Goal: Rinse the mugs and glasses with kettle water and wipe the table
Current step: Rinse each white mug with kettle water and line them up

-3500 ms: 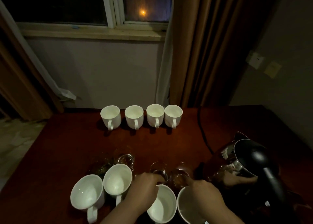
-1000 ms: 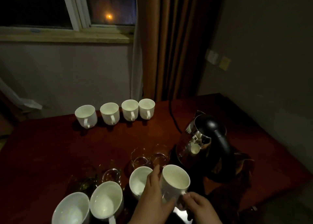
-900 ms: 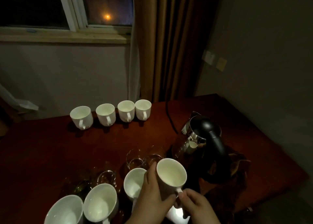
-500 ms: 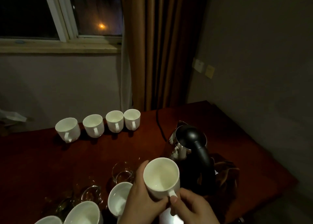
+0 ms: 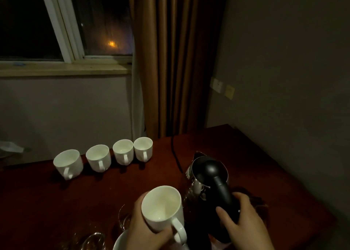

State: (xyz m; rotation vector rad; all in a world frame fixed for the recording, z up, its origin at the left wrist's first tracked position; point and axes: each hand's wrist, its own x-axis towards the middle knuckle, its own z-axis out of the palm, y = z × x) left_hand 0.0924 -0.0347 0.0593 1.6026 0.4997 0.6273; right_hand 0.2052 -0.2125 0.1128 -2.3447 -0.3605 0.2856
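My left hand point(image 5: 145, 229) grips a white mug point(image 5: 162, 208) around its body and holds it above the dark red table point(image 5: 274, 185), mouth up, handle toward me. My right hand point(image 5: 244, 223) wraps around the black handle of the steel kettle point(image 5: 208, 181), which stands just right of the mug. Several white mugs point(image 5: 100, 160) stand in a row at the table's far edge. Clear glasses point(image 5: 123, 215) sit low in the dim light, under and left of my left hand. The rim of another white mug point(image 5: 119, 240) shows at the bottom edge.
The kettle's black cord point(image 5: 175, 155) runs across the table toward the brown curtain point(image 5: 176, 60). A dark crumpled cloth point(image 5: 263, 210) lies behind my right hand. A grey wall closes the right side, and a window sits at the upper left.
My right hand let go of the mug's handle and took hold of the kettle's handle. My left hand still holds the mug, now slightly higher. The view swung to the right.
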